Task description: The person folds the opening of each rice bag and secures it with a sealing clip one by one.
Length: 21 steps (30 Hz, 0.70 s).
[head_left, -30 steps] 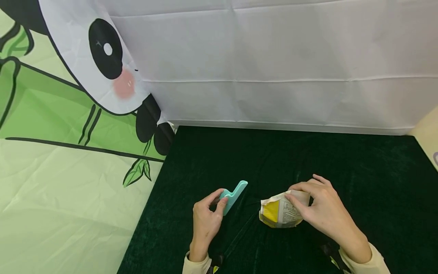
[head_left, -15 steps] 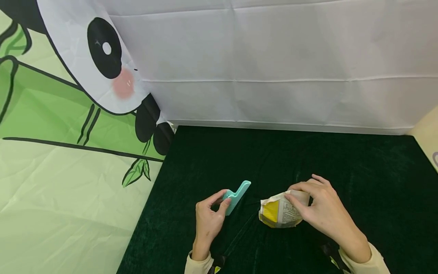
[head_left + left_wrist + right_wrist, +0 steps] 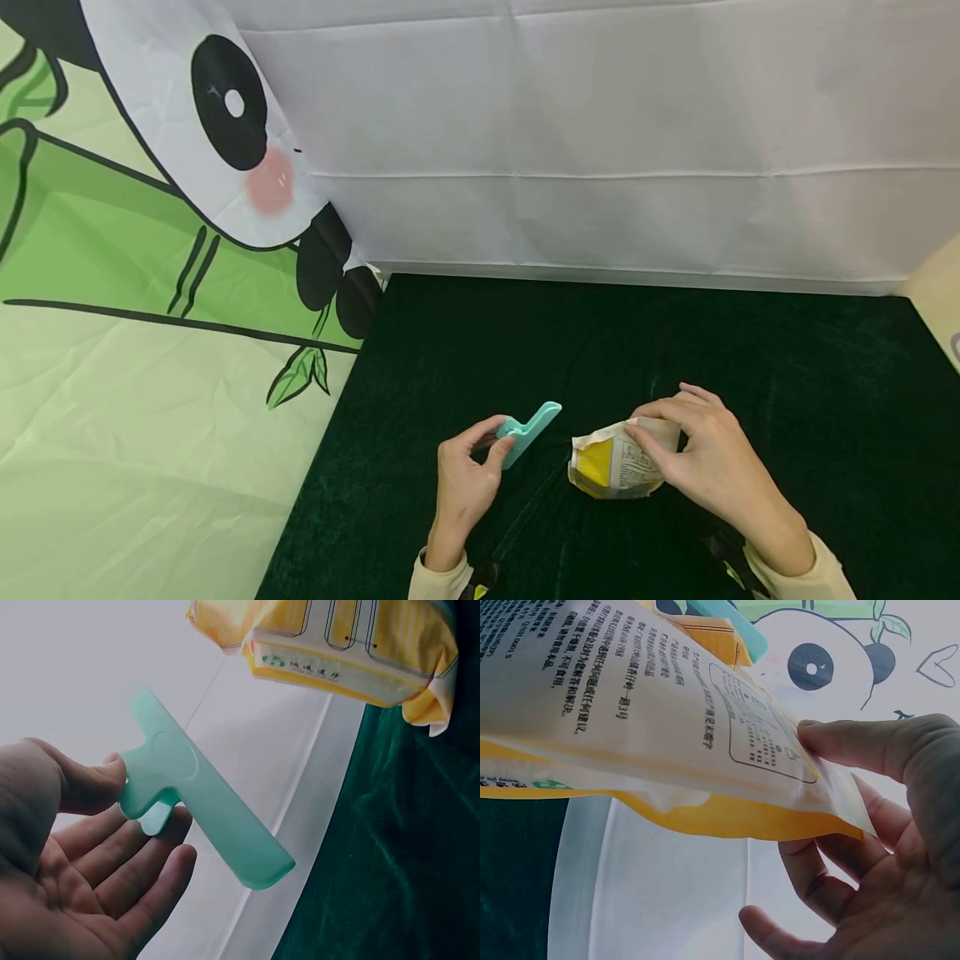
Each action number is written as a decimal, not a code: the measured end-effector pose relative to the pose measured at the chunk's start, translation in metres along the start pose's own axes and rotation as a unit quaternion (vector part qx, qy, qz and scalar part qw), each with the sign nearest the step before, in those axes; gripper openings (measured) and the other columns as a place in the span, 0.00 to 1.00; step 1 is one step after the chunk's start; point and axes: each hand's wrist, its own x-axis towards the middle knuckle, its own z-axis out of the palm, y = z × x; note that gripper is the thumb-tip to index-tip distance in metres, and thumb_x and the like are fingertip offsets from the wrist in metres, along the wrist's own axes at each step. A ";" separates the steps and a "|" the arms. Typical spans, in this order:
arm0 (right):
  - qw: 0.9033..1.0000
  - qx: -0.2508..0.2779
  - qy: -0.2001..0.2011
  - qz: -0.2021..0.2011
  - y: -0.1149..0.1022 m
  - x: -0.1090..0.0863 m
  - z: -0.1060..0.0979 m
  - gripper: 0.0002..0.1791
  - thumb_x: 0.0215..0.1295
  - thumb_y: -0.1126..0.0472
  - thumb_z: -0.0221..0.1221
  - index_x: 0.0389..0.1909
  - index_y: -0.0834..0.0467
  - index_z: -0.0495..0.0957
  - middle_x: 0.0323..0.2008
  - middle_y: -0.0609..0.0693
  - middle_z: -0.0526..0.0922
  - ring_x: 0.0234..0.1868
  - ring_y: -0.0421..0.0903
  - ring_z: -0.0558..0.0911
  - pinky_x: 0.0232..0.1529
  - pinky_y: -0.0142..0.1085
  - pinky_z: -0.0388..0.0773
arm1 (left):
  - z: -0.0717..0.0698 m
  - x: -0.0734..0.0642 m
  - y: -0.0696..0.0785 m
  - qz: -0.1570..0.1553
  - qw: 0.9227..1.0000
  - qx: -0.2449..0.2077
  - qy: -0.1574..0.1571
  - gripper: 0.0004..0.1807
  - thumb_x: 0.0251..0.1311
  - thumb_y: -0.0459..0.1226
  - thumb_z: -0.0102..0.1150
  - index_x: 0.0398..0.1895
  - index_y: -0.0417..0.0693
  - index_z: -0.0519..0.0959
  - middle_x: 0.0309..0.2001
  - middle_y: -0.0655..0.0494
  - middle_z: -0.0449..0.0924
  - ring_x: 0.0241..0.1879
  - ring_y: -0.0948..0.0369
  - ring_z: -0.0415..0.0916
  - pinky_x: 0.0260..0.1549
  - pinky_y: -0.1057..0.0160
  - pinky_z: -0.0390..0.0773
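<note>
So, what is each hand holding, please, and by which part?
Left fingers pinch the teal clip by its handles; right fingers, the yellow packet by one end.

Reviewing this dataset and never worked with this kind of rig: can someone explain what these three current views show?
No robot here: a person is working bare-handed. The wide picture comes from a camera worn on the head, looking forward and down. The other two come from cameras worn on each wrist, each looking at that hand's work.

The surface is covered with dark green cloth. The left hand pinches a teal clip. The right hand pinches one end of a yellow and white packet; I can't tell whether it touches the cloth. The big cartoon is only a panda print on the backdrop.
</note>
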 end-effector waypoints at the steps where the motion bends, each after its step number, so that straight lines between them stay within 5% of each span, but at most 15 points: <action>1: 1.000 0.002 -0.001 0.000 0.001 0.000 0.000 0.12 0.54 0.67 0.79 0.36 0.50 0.89 0.35 0.42 0.91 0.38 0.48 0.89 0.65 0.68 0.72 | 0.001 0.000 0.000 -0.001 1.000 -0.001 -0.004 0.11 0.71 0.37 0.67 0.53 0.52 0.88 0.45 0.58 0.92 0.46 0.61 0.88 0.52 0.58 0.85; 13: 1.000 0.009 0.000 -0.006 0.007 0.004 -0.004 0.13 0.54 0.67 0.79 0.36 0.49 0.89 0.35 0.41 0.91 0.39 0.49 0.90 0.66 0.67 0.73 | 0.014 0.001 0.006 0.009 1.000 -0.004 0.017 0.11 0.71 0.37 0.67 0.54 0.53 0.89 0.43 0.58 0.92 0.41 0.59 0.86 0.47 0.63 0.85; 21: 1.000 0.010 -0.005 -0.006 0.011 0.006 -0.006 0.13 0.54 0.67 0.79 0.37 0.49 0.89 0.35 0.42 0.91 0.41 0.52 0.90 0.65 0.68 0.73 | 0.022 0.002 0.010 0.040 0.997 -0.019 0.063 0.11 0.69 0.36 0.69 0.51 0.45 0.90 0.42 0.57 0.93 0.37 0.64 0.86 0.43 0.64 0.86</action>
